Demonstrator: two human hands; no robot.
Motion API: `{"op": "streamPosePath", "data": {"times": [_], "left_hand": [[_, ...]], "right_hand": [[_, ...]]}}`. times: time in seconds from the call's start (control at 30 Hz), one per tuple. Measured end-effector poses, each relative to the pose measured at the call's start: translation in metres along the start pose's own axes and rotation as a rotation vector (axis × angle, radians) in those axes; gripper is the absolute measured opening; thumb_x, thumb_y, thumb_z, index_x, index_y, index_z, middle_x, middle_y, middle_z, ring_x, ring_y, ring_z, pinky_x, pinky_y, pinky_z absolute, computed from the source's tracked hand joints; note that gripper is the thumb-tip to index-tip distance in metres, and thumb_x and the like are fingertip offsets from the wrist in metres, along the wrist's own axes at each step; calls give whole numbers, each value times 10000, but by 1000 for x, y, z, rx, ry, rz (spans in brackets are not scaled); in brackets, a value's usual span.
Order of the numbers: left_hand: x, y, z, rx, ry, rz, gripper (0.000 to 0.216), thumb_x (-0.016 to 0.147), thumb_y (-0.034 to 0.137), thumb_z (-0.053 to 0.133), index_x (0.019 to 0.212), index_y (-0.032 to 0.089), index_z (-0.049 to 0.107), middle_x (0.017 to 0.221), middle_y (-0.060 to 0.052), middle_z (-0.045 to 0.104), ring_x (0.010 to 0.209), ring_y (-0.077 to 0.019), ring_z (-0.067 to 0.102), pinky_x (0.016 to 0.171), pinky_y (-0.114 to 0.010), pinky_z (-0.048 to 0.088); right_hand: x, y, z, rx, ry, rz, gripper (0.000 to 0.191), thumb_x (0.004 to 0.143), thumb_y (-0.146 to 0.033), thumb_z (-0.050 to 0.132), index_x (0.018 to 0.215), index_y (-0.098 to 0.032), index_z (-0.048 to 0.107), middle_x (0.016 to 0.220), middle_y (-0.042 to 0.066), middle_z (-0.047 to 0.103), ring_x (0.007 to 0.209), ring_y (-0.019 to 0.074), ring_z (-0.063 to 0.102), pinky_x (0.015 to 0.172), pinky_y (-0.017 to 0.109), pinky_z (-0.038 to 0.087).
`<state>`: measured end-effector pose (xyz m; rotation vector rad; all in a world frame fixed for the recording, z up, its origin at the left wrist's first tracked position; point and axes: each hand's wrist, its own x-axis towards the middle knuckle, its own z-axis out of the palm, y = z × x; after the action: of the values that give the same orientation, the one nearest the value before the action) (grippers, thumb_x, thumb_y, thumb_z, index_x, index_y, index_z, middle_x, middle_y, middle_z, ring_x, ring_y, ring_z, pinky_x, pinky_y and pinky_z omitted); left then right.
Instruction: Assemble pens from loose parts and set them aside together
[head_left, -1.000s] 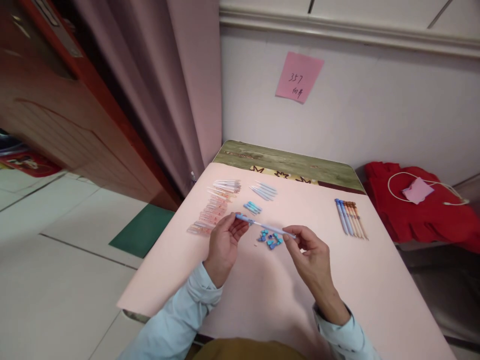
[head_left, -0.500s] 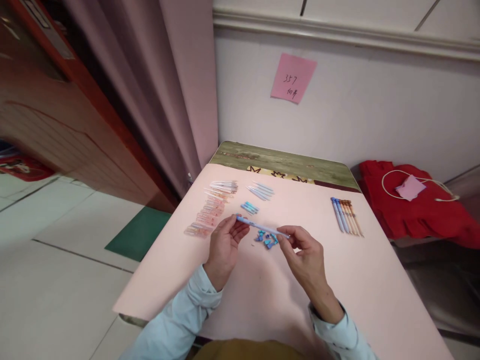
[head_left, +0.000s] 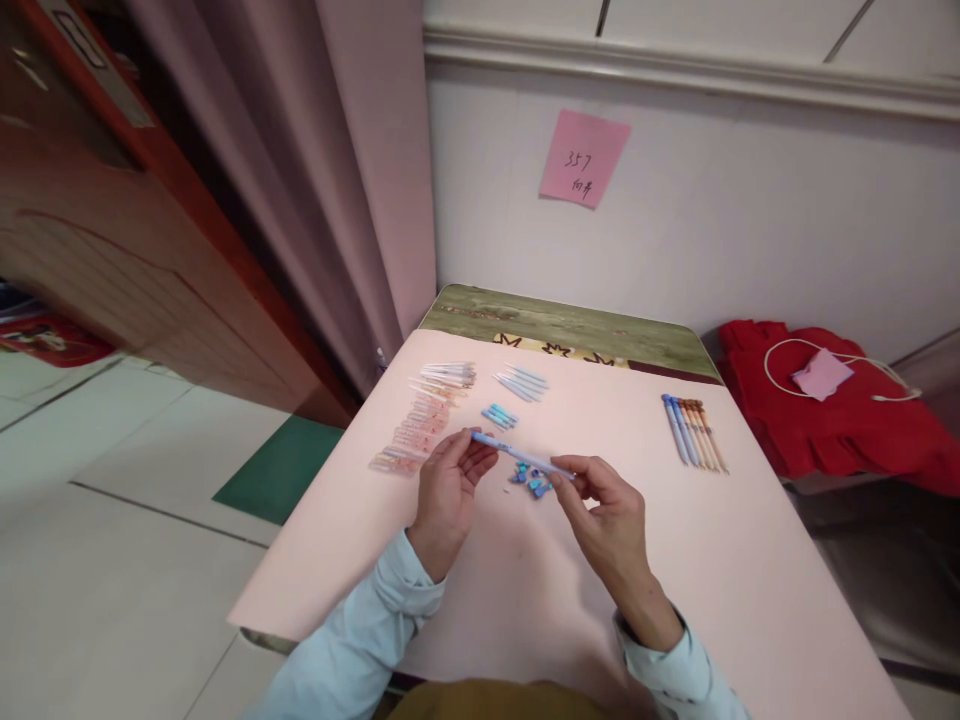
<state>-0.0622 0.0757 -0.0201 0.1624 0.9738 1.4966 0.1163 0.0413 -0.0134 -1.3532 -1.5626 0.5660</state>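
Observation:
Between my two hands a light blue pen (head_left: 517, 453) is held up, slanting down to the right above the table. My left hand (head_left: 450, 490) pinches its darker blue end between thumb and forefinger, the other fingers half curled. At the pale tip, my right hand (head_left: 607, 510) grips with thumb and fingertips. Just behind the pen lies a small heap of blue and teal pieces (head_left: 536, 487). Beyond it are several short blue barrels (head_left: 499, 417) and a row of pale blue tubes (head_left: 521, 382).
Clear and pinkish pen parts (head_left: 420, 430) line the table's left side. Several blue and brown-topped pens (head_left: 694, 433) lie side by side at the right. Red cloth (head_left: 787, 400) with a white cable sits past the right edge. A pink note (head_left: 585, 158) is on the wall.
My right hand has shifted very slightly left with the pen's tip. The hold of both hands on the pen looks the same.

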Motion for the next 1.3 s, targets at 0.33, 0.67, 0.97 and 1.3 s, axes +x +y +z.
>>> {"op": "streamPosePath", "data": {"times": [0.33, 0.67, 0.97, 1.3], "left_hand": [[-3, -4, 0, 30, 5, -6, 102, 802, 197, 699, 863, 116, 683, 771, -69, 726, 693, -156, 700, 672, -277, 591], [2, -4, -2, 65, -10, 35, 196, 750, 249, 757, 874, 112, 691, 789, -73, 729, 700, -159, 699, 666, -273, 585], [4, -5, -5, 78, -20, 34, 204, 738, 259, 762, 869, 115, 702, 793, -75, 729, 718, -165, 700, 676, -284, 589], [5, -2, -4, 82, -38, 40, 205, 694, 261, 777, 823, 123, 699, 761, -62, 729, 692, -163, 693, 648, -281, 577]], "right_hand": [[-2, 4, 2, 13, 15, 99, 228, 901, -403, 630, 898, -191, 716, 635, 1, 659, 542, 131, 594, 506, 225, 449], [-3, 1, 4, 29, -66, 91, 296, 879, -381, 651, 1105, -199, 591, 716, -11, 664, 570, 124, 616, 490, 199, 459], [-3, 4, 2, -120, -74, 66, 284, 960, -430, 537, 840, -202, 657, 614, -3, 650, 501, 119, 598, 514, 210, 462], [-6, 0, 5, -141, -12, -118, 173, 922, -349, 625, 836, -205, 668, 666, -9, 675, 526, 100, 587, 523, 191, 449]]}}
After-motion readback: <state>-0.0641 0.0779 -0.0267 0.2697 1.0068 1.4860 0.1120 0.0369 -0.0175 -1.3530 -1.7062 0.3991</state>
